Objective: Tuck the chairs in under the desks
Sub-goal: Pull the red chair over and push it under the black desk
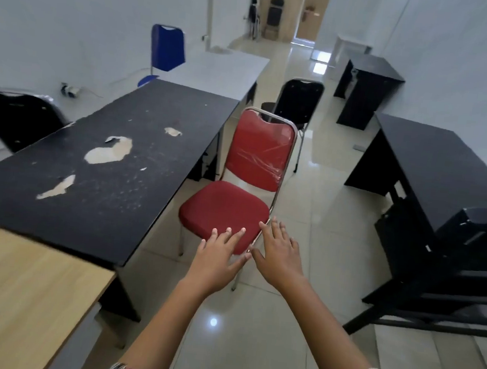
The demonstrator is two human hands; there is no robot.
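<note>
while both hands (248,255) reach flat, fingers spread.

– Light ok in there?
– Yep, fairly bright, even, cool white off the walls (75,7). Strongest from the far doorway (309,22); the floor (316,208) near it is blown out w/ glare. Small round bright spot on the tiles btwn my forearms.
– Shadows?
– Soft, faint. Darkest under the black desk (107,143).
– Sharpness?
– Centre's ok; plastic wrap on the red chair (261,153) glints. My left hand (218,252) & right hand (280,255) slightly soft, wooden desk (21,282) at btm left smeared. Wide lens bows walls & desk edges twd the corners. Far end grainy, no detail.
</note>
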